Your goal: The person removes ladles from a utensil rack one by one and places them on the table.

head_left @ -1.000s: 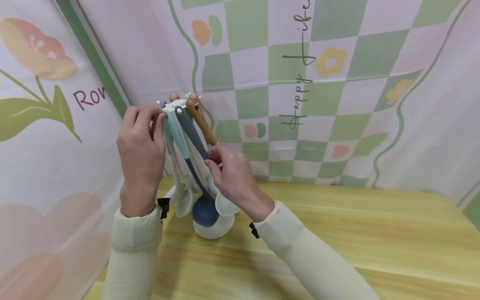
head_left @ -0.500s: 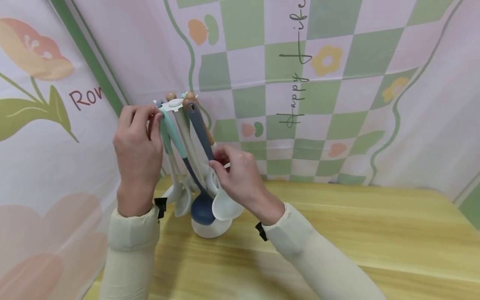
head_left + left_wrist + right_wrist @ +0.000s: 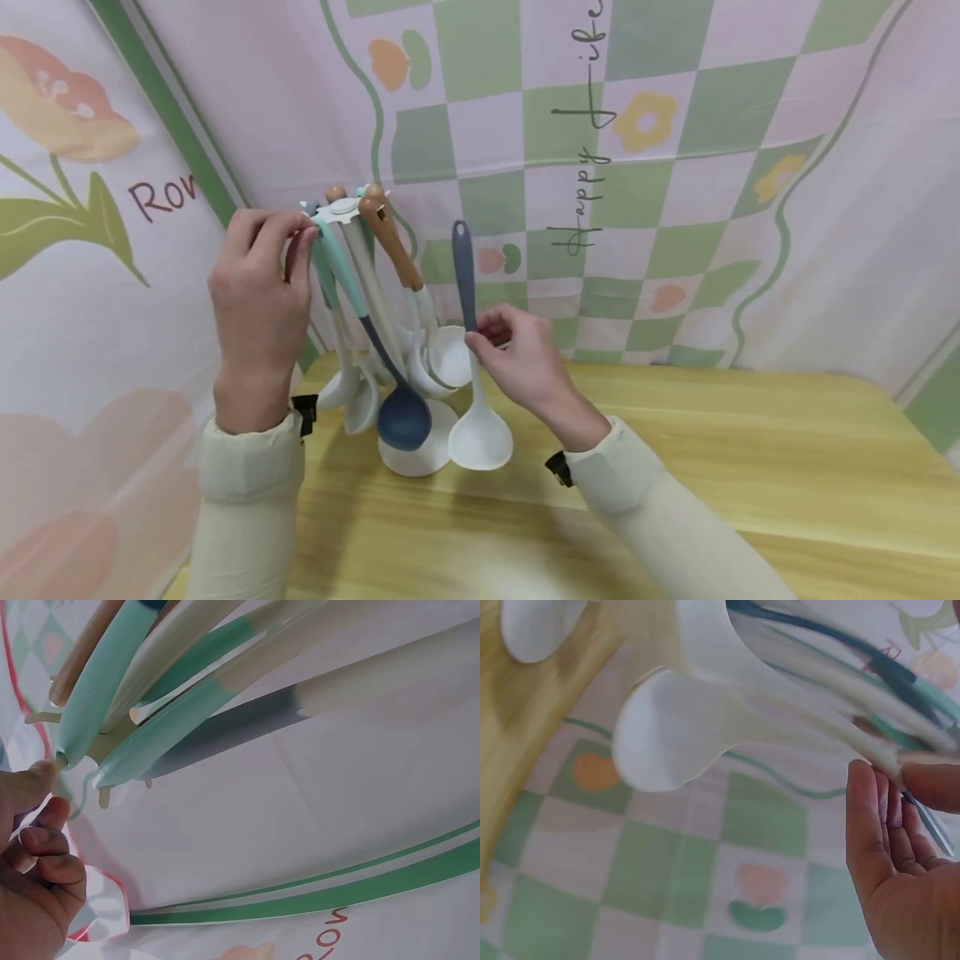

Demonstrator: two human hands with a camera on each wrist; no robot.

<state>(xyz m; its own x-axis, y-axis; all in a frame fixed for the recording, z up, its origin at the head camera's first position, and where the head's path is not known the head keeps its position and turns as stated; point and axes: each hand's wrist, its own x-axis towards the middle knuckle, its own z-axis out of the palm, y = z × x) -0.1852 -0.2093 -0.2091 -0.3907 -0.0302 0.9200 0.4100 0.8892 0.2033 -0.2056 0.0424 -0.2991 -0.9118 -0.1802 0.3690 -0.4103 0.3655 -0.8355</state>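
Note:
My right hand [image 3: 528, 358] pinches a ladle [image 3: 480, 437] with a white bowl and a grey-blue handle, thumb and fingers at the lower end of the handle. The ladle hangs upright, bowl down, to the right of a white utensil rack [image 3: 341, 210]. At the rack's top my left hand [image 3: 258, 308] pinches the tip of a hook, seen in the left wrist view beside a teal handle [image 3: 105, 686]. That handle belongs to a dark blue ladle [image 3: 405, 417] hanging at the front. Brown-handled [image 3: 393, 246] utensils with white heads hang on the right side.
The rack's round white base [image 3: 420, 458] stands on a wooden table [image 3: 675, 467]. More pale utensils [image 3: 362, 407] hang at its left. A checked, printed cloth [image 3: 555, 192] rises behind the table, and a flowered one [image 3: 67, 333] stands close on the left.
My right hand has drawn the white ladle off to the right, away from the rack, and its handle now stands nearly upright. The left hand keeps its hold at the rack's top.

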